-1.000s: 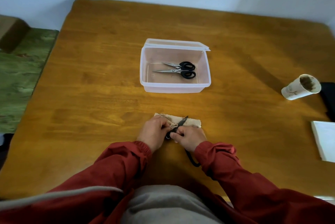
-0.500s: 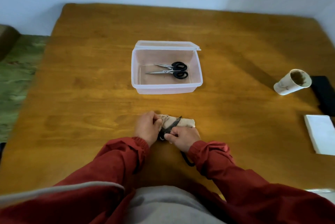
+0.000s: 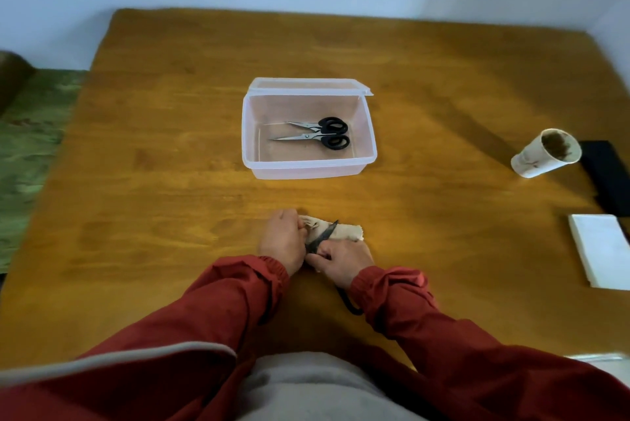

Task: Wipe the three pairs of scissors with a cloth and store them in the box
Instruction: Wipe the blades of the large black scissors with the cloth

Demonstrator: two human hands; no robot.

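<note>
Two pairs lie inside the clear box (image 3: 306, 170) in the middle of the table (image 3: 170, 182): the far scissors (image 3: 332, 124) and the near scissors (image 3: 335, 142), side by side, black handles to the right; the box lid is open at the back. The third scissors (image 3: 324, 236) are near the front edge of the table, well apart from the box; their blades lie across the cloth (image 3: 346, 231); a black handle loop pokes out by the right sleeve. The left hand (image 3: 284, 243) grips one end of the cloth with curled fingers; the right hand (image 3: 341, 258) grips the third scissors; the two hands touch. On the right are a paper cup (image 3: 545, 153), a white pad (image 3: 600, 250) and a flat black thing (image 3: 606, 175).
</note>
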